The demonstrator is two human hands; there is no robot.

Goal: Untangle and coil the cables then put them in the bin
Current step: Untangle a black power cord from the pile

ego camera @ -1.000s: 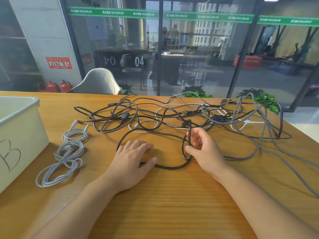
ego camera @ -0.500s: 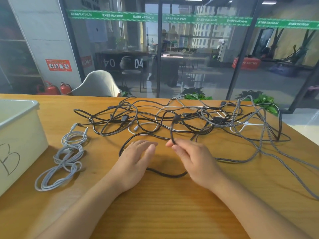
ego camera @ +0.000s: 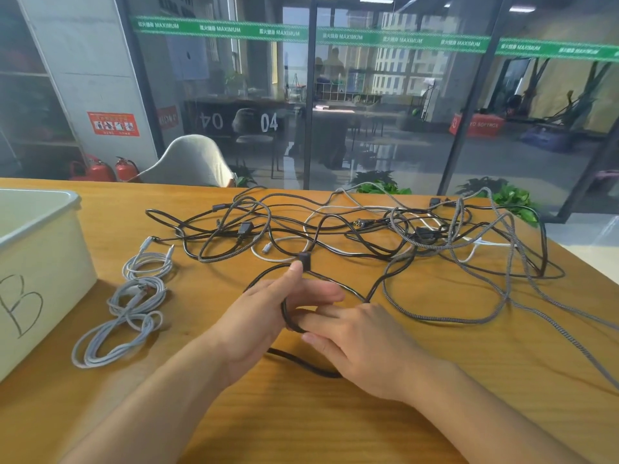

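Up close, the left hand point(ego camera: 264, 316) holds a black cable point(ego camera: 303, 361) just above the desk point(ego camera: 335, 423): its thumb presses the cable's dark plug point(ego camera: 304, 260) against the forefinger, and a loop of the cable wraps round its outstretched fingers point(ego camera: 321, 293). The right hand point(ego camera: 365, 346) lies just beside it, its fingers pinching that loop where it passes under the left hand. From there the cable runs along the desk beneath the right hand and back toward the tangle point(ego camera: 385, 232) of black, grey braided and white cables spread over the far half of the desk. A coiled grey cable point(ego camera: 124, 316) lies on the desk to the left, near the pale bin point(ego camera: 43, 262), which stands at the left edge and bears a handwritten B on its side.
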